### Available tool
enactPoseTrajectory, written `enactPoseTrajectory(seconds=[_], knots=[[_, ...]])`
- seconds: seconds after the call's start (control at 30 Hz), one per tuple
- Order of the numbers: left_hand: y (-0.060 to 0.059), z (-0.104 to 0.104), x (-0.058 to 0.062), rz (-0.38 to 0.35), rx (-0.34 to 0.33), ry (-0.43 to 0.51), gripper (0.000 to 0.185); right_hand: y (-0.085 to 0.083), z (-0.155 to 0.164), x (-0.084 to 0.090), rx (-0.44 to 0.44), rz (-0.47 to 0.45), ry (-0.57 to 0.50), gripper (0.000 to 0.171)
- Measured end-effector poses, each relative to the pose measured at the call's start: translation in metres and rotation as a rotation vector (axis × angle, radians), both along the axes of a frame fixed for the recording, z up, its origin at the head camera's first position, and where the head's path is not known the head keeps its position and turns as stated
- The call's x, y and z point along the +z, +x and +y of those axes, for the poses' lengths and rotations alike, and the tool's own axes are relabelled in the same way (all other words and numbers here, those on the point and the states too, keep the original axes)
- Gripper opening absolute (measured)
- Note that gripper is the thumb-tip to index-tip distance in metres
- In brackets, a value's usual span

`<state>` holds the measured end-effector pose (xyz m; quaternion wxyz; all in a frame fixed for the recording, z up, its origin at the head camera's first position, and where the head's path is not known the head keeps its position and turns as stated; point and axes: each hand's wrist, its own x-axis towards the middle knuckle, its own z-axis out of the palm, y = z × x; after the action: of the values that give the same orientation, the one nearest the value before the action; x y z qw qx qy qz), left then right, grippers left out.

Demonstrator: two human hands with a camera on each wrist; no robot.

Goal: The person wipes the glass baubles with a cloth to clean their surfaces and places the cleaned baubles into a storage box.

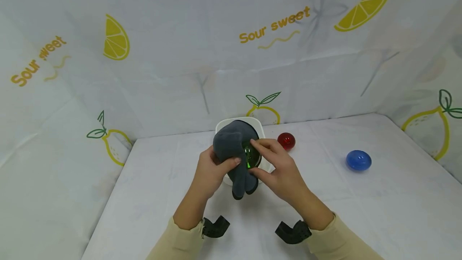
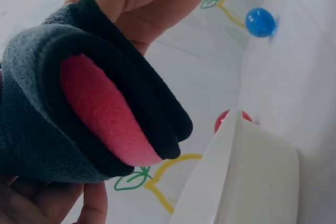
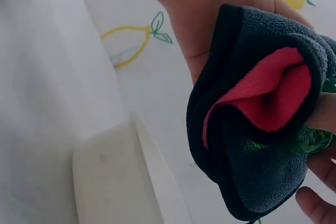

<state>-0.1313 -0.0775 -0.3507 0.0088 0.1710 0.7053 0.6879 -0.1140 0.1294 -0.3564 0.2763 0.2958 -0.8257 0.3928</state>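
A dark grey cloth (image 1: 231, 143) with black edging and a pink-red underside (image 2: 105, 108) is folded around a see-through green ball (image 1: 254, 156). My left hand (image 1: 213, 173) grips the cloth from the left, its thumb lying across the front. On the other side, my right hand (image 1: 279, 169) pinches the green ball between thumb and fingers. In the right wrist view, the green ball (image 3: 312, 140) is partly hidden by the cloth (image 3: 268, 192) and fingers. Both hands are held above a white container (image 1: 260, 125), which the cloth mostly covers in the head view.
To the right of the container lies a shiny red ball (image 1: 286, 141). A blue ball (image 1: 359, 160) sits farther right on the white-covered table (image 1: 151, 196). Behind the table hangs a white lemon-print sheet (image 1: 173, 51).
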Motion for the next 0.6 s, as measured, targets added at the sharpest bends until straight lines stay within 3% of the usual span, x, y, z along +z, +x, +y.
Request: enactPoseTrajectory(seconds=[0.1, 0.23, 0.37, 0.6], knots=[[-0.0002, 0.0005, 0.0010, -0.011, -0.004, 0.001, 0.043, 0.0008, 0.0010, 0.0027, -0.012, 0.123, 0.101, 0.073], [0.0005, 0.0013, 0.0027, -0.014, 0.011, -0.007, 0.042, 0.0008, 0.0028, 0.0056, -0.035, 0.207, 0.198, 0.072], [0.0015, 0.0012, 0.0040, 0.009, 0.039, 0.013, 0.036, -0.0005, 0.0045, 0.0063, -0.015, 0.188, 0.195, 0.072], [-0.0004, 0.0017, 0.0006, 0.093, 0.111, 0.034, 0.025, -0.0031, 0.0048, 0.0028, 0.015, 0.094, 0.096, 0.074]])
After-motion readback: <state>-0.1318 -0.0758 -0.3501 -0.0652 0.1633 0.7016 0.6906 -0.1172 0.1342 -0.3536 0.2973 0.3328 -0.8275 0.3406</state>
